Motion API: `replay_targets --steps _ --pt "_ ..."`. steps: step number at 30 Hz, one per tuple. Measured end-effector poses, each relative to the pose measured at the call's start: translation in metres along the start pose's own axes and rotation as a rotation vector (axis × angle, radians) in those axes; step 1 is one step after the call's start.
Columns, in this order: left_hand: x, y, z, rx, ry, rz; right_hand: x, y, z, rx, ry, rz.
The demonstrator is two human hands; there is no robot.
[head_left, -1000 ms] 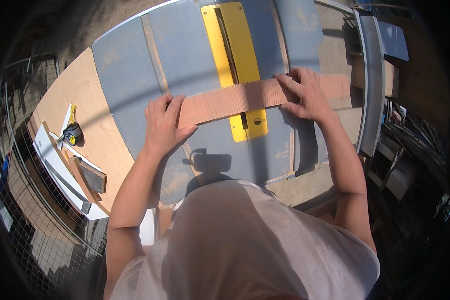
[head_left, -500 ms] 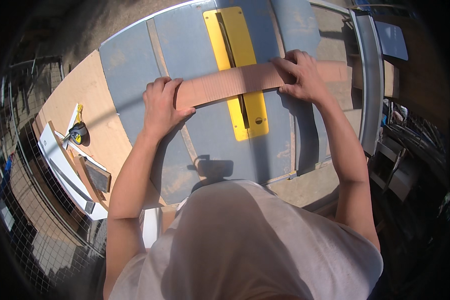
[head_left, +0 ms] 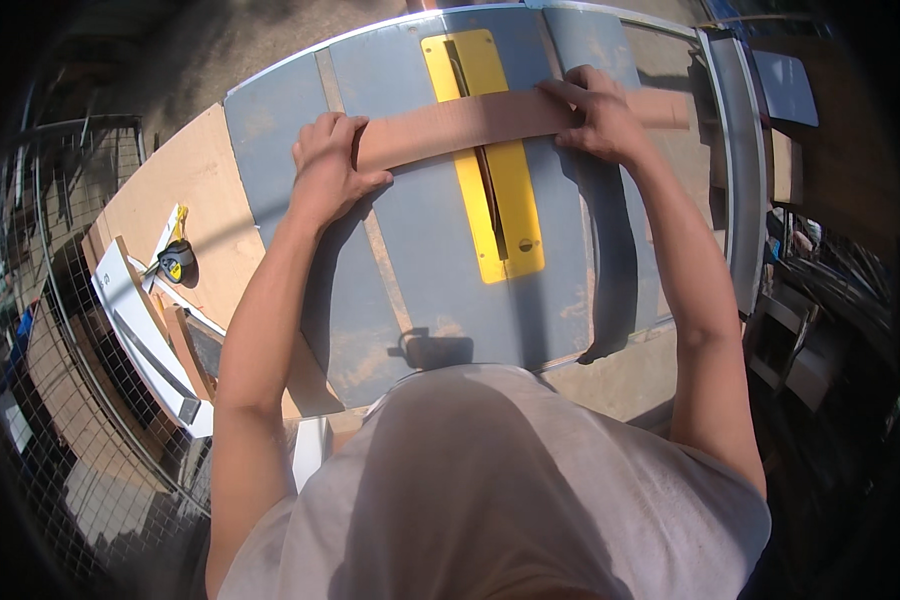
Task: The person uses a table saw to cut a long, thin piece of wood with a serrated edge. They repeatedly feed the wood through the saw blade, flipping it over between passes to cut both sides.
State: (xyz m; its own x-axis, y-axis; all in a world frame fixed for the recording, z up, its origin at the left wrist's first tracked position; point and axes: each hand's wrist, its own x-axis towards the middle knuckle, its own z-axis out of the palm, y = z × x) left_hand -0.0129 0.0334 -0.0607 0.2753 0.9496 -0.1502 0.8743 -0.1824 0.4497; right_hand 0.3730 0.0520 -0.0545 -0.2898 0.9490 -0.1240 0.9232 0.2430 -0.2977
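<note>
A flat reddish-brown wooden board spans left to right above the grey table saw top. My left hand grips its left end, thumb on the near edge and fingers over the far side. Farther right, my right hand is closed round the board, whose right end sticks out past it. The board crosses the yellow throat plate and its long dark slot. Shadows lie on the top below the board; whether it touches the surface I cannot tell.
On the plywood to the left lies a tape measure, with a white angled piece and wood strips beside it. A metal rail bounds the right side. Wire mesh fencing stands at lower left.
Both hands and the board have moved a little farther away from me. The row of cut lines seen on the board earlier no longer shows plainly; its face looks smooth. Both hands keep their grip.
</note>
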Motion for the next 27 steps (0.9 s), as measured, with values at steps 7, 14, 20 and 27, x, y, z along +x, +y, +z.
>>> replay_targets --steps 7,14,20,27 --pt "0.018 -0.024 0.016 0.099 0.393 0.187 0.03 0.016 -0.004 -0.196 0.313 -0.194" --pt "-0.056 -0.016 0.03 -0.032 0.572 0.584 -0.063 0.007 -0.027 -0.297 0.473 -0.411" --pt "-0.13 0.027 0.046 -0.171 0.306 0.46 -0.146 -0.003 -0.018 -0.124 0.23 -0.339" --pt "-0.159 0.024 0.077 -0.188 0.184 0.404 -0.177 -0.003 -0.004 -0.063 -0.01 -0.249"
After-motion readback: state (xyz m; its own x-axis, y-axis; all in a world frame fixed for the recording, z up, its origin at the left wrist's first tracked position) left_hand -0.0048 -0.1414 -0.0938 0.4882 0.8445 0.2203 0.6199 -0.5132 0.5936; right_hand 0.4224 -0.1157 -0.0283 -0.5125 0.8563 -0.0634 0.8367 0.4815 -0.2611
